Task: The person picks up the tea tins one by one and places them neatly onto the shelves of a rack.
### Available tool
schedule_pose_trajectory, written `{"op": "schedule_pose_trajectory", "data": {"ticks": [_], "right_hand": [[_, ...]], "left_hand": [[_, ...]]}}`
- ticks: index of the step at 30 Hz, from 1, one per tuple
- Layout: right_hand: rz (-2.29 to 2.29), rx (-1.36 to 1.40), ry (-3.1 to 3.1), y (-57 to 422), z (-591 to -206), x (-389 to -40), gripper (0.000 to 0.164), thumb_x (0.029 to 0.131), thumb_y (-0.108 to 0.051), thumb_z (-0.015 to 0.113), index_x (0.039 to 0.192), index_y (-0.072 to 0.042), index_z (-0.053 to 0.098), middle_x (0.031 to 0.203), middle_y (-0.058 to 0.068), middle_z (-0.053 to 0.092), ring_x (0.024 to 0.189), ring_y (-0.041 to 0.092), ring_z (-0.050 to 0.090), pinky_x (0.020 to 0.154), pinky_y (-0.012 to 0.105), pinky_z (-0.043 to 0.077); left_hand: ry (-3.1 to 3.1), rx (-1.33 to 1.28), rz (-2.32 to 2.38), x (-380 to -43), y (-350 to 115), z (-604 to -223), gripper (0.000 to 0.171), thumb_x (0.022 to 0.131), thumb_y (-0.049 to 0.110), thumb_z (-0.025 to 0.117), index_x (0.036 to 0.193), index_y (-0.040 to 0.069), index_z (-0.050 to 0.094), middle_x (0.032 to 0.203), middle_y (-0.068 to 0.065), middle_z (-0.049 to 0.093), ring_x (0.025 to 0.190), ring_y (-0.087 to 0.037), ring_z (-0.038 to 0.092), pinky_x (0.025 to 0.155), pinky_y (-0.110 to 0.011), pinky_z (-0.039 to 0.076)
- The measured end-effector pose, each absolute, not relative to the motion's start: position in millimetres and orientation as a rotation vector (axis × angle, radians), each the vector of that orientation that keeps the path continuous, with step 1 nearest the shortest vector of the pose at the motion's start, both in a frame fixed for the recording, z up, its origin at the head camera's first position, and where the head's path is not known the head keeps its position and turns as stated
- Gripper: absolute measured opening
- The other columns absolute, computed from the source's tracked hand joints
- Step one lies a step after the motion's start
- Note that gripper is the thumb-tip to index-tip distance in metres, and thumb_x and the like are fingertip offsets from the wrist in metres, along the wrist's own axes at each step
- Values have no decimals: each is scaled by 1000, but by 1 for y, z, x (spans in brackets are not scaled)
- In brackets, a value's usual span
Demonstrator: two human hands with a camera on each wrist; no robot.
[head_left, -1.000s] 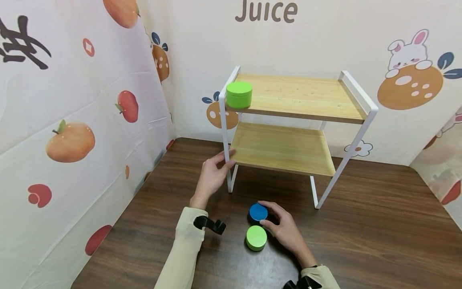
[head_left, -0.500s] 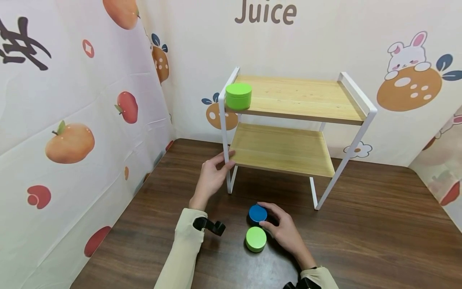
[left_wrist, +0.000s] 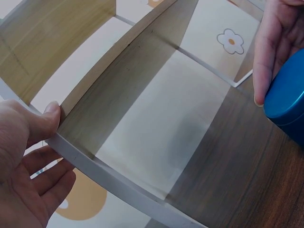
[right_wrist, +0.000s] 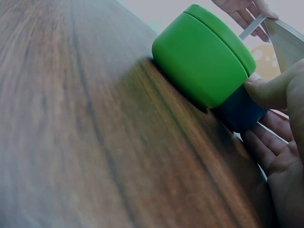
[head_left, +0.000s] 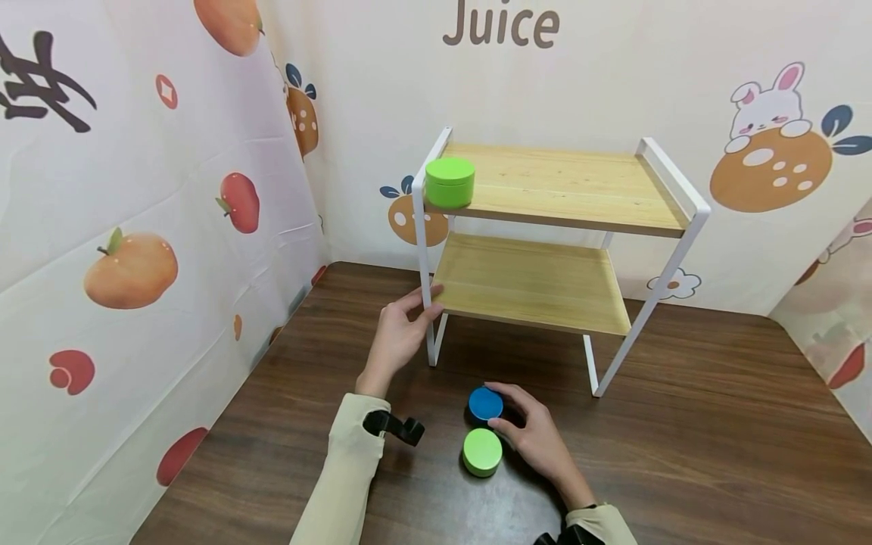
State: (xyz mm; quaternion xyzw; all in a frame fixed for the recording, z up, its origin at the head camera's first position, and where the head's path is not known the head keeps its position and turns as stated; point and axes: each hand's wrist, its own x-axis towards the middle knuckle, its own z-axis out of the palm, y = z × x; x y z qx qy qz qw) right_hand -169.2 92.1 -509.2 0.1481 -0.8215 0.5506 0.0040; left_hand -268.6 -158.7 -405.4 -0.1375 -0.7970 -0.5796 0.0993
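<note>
Extends left hand (head_left: 393, 333) forward, clamping thumb and fingers on left post (head_left: 421, 242) of white-framed shelf (head_left: 565, 185), level with lower board (head_left: 538, 280) | angles right hand (head_left: 534, 435) forward and leftward, clamping blue container (head_left: 486, 403) between near-side thumb and far-side fingers | holds it upright on bench (head_left: 715, 454), before shelf, just beyond green container (head_left: 482, 450)

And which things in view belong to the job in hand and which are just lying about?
In the job:
Blue round lidded container, gripped by right hand
White-framed wooden shelf, held by left hand

Apparently just lying about, untouched:
Green round lidded container beside the blue one
Second green round container atop the shelf
</note>
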Motion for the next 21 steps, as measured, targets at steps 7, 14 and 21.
{"op": "schedule_pose_trajectory", "data": {"ticks": [7, 14, 21], "right_hand": [[1748, 487, -2570, 92, -510, -168, 54, 95, -9, 78, 146, -10, 62, 145, 7, 65, 131, 26, 64, 107, 23, 51], [1750, 497, -2550, 92, -509, -169, 54, 94, -8, 78, 146, -9, 62, 145, 7, 65, 131, 25, 64, 107, 22, 51], [1756, 470, -2558, 94, -508, -169, 54, 95, -7, 78, 146, -10, 62, 145, 6, 65, 133, 29, 63, 108, 23, 50]], "left_hand": [[-2369, -388, -1688, -266, -161, -407, 34, 102, 23, 72, 134, 11, 74, 146, -7, 67, 141, -27, 60, 110, -52, 53], [-2369, -381, -1691, -267, -159, -406, 32, 102, 23, 72, 133, 12, 75, 146, -7, 67, 141, -27, 59, 109, -52, 54], [-2365, -386, -1713, -268, -158, -406, 33, 103, 23, 71, 133, 12, 75, 147, -7, 67, 142, -28, 59, 111, -54, 52]]}}
